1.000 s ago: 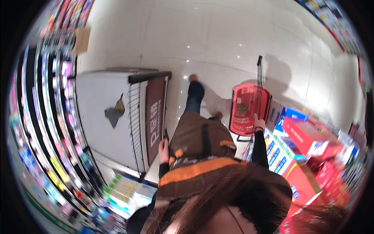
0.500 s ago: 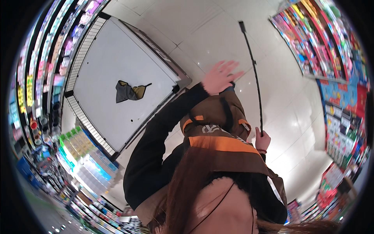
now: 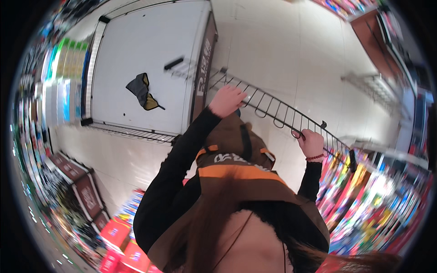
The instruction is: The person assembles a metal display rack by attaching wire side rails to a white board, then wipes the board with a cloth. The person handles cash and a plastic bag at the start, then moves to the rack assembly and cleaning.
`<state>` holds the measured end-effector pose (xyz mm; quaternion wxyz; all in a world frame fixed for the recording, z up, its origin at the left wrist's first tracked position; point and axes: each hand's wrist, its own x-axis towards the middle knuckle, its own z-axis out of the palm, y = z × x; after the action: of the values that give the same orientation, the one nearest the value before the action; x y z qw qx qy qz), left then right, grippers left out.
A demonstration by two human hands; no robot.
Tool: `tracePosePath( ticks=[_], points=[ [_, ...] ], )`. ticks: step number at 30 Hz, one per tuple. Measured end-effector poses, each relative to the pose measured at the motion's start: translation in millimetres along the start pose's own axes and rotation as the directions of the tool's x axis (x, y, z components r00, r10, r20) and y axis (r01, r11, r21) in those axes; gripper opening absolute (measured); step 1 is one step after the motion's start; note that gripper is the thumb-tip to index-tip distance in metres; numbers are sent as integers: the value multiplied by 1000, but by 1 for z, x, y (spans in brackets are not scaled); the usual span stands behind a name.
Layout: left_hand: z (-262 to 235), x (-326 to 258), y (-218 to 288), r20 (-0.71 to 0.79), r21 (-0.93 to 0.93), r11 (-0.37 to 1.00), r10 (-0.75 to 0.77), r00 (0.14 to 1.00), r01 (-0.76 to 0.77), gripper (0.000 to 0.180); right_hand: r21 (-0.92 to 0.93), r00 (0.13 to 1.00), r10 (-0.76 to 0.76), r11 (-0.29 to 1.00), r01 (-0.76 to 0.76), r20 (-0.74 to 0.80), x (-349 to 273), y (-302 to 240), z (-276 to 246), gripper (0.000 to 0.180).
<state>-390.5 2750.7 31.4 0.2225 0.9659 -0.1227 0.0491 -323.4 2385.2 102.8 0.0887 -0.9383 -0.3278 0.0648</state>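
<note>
A long black wire shelf rail (image 3: 282, 113) slants across in front of me, with a row of upright bars and curved loops. My right hand (image 3: 311, 144), a red bead bracelet at its wrist, is closed round the rail near its right end. My left hand (image 3: 227, 101) is closed on its near edge, left of the middle. The rail's far left end, blurred, reaches over the edge of a low white display table (image 3: 175, 36). On that table lies a crumpled grey and yellow cloth (image 3: 142, 90).
A similar wire rail (image 3: 136, 132) runs along the table's near side. Red boxes (image 3: 119, 234) stand at the lower left, beside brown crates (image 3: 86, 191). Packed goods shelves (image 3: 364, 195) crowd the right, and clear plastic boxes (image 3: 63, 100) stand beyond the table's left side.
My view has turned. The rail, earlier seen edge-on in my right hand alone, now lies across with its bars showing. My left hand, before spread and off it, has closed on it.
</note>
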Motion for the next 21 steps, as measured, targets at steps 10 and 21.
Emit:
tracePosePath(
  ticks=[10, 21],
  points=[
    [7, -4, -20, -101, -278, 549, -833, 544, 788, 17, 77, 554, -789, 590, 804, 265, 438, -68, -31, 43],
    [-17, 25, -59, -292, -239, -208, -916, -274, 949, 61, 369, 2, -951, 122, 921, 310, 590, -225, 63, 61]
  ],
)
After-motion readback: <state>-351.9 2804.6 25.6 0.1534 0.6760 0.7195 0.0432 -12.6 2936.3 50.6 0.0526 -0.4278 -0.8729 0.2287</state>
